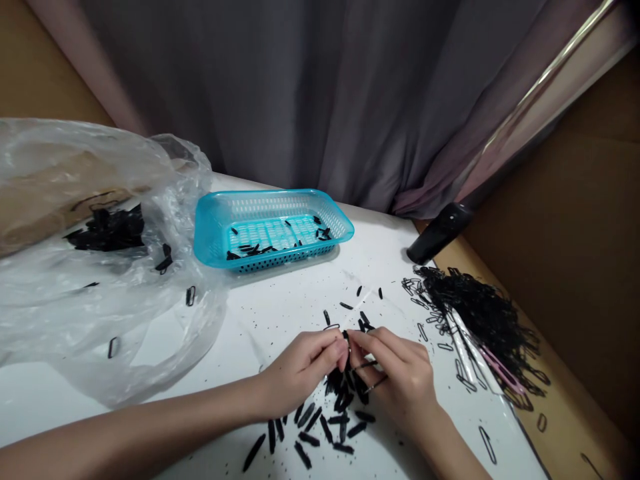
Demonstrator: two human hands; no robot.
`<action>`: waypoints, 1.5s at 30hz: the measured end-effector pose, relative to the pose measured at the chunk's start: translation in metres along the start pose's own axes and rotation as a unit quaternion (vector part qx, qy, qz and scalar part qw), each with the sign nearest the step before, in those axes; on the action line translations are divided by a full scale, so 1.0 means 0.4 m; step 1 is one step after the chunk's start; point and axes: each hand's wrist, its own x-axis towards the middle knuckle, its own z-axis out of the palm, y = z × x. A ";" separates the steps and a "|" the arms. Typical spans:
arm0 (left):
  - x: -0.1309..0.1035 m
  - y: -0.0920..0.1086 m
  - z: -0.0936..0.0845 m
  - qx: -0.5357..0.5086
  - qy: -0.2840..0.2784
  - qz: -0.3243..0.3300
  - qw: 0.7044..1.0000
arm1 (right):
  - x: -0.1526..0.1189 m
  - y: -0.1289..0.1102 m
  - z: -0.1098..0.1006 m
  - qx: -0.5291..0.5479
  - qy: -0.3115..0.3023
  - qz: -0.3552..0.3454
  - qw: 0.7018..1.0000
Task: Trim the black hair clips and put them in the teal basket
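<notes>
Above a pile of small black oblong pieces [343, 387], my two hands meet with their fingertips almost touching. My left hand [303, 370] is closed in a pinch, thumb against the bent forefinger, at the near side of a small black piece [346, 335]. Thumb and forefinger of my right hand [397, 370] pinch the other side of that piece. A thin black loop [367, 365] sticks out between the right hand's fingers. More black oblong pieces [310, 440] lie scattered on the white table below and around the hands.
A blue plastic basket [275, 263] with several black pieces stands behind the hands. A clear plastic bag [170, 360] with black bits spreads on the left. On the right lie a heap of thin black loops [480, 313], pink-tipped tweezers [503, 370] and a black cylinder [440, 233].
</notes>
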 end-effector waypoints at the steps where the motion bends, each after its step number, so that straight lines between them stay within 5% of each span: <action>1: 0.001 0.004 0.000 0.010 0.003 0.009 1.000 | -0.001 -0.001 0.000 0.006 0.001 0.008 1.000; 16: 0.004 0.008 -0.003 0.033 0.010 0.051 0.998 | 0.019 -0.019 -0.005 0.041 0.016 0.066 0.997; 21: -0.012 0.011 0.008 0.054 -0.086 0.102 0.990 | 0.037 0.042 -0.045 -0.025 0.108 0.089 0.990; 28: -0.003 0.006 0.007 -0.047 -0.004 -0.049 0.998 | 0.035 0.048 -0.053 0.098 -0.005 0.104 0.990; 32: 0.005 -0.010 0.006 -0.105 0.005 -0.082 0.991 | 0.028 0.026 -0.036 0.117 -0.027 0.110 0.987; 40: 0.009 -0.008 0.007 -0.151 0.000 -0.105 0.983 | 0.002 0.023 -0.015 -0.020 -0.031 -0.029 0.999; 45: 0.011 0.000 0.007 -0.191 -0.008 -0.125 0.974 | 0.001 0.022 -0.015 -0.053 -0.034 -0.050 0.997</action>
